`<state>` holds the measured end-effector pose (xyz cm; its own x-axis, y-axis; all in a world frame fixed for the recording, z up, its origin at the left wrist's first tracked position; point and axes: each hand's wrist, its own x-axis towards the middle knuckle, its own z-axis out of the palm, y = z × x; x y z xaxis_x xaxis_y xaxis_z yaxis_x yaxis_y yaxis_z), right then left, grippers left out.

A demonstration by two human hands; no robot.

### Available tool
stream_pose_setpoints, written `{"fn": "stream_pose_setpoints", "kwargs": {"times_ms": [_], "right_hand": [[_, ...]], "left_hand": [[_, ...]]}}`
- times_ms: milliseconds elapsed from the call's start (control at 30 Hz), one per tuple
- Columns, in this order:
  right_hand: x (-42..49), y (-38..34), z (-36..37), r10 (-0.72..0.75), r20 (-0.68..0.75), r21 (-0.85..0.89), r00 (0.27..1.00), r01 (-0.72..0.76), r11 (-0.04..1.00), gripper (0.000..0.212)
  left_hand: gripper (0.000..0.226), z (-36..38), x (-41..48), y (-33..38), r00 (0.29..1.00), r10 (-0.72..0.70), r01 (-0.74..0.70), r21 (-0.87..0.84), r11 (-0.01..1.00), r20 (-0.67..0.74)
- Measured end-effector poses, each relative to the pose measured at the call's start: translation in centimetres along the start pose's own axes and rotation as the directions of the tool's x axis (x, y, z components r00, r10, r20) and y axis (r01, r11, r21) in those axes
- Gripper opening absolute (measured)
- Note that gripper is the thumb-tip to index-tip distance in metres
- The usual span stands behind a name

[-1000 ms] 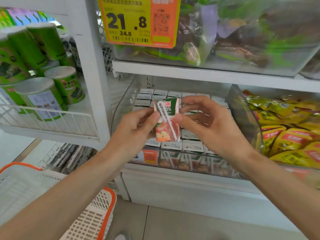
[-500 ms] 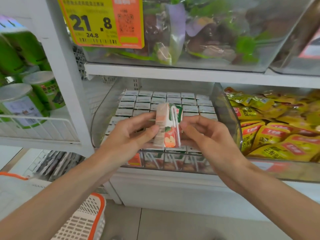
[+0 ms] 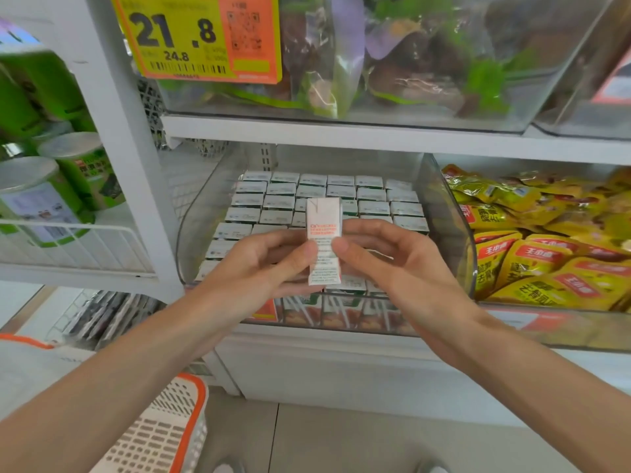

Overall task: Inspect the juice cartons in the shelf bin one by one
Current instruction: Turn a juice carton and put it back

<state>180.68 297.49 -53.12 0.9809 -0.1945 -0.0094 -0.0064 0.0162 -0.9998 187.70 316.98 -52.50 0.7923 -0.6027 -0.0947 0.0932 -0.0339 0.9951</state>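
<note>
A small juice carton (image 3: 323, 230) stands upright between my two hands, its white printed side panel turned toward me. My left hand (image 3: 259, 268) pinches its left edge with thumb and fingers. My right hand (image 3: 392, 264) pinches its right edge the same way. Both hands hover just over the front of a clear plastic shelf bin (image 3: 201, 220). Inside the bin sit several rows of identical juice cartons (image 3: 341, 191), packed upright with their tops showing. The front row's red fruit faces show through the bin wall.
A clear bin of yellow snack packets (image 3: 532, 264) stands to the right. Green cans (image 3: 68, 172) sit behind a white wire rail at left. Above hangs a yellow price tag (image 3: 194, 35) on a bin of bagged goods. A white and orange basket (image 3: 164, 428) is at lower left.
Both hands have turned the carton: its front with the straw and fruit picture faced me, then its edge, and now the white printed side. The view shifted slightly.
</note>
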Motion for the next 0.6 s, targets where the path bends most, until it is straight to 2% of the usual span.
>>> {"fn": "stream_pose_setpoints", "kwargs": {"times_ms": [233,433,600], "right_hand": [[0.1,0.3,0.4,-0.049,-0.004,-0.013,0.999,0.049,0.999,0.021],[-0.4,0.5,0.5,-0.070,0.014,-0.035,0.997,0.070,0.997,0.023],[-0.9,0.6,0.8,-0.052,-0.012,0.030,0.999,0.052,0.998,0.019]], "left_hand": [[0.042,-0.4,0.0,0.0,1.000,-0.026,0.026,-0.054,0.998,0.000],[0.040,-1.0,-0.3,-0.2,0.998,-0.047,0.047,-0.002,0.999,-0.028],[0.032,-1.0,-1.2,0.7,0.994,-0.108,0.108,-0.042,0.993,-0.003]]}}
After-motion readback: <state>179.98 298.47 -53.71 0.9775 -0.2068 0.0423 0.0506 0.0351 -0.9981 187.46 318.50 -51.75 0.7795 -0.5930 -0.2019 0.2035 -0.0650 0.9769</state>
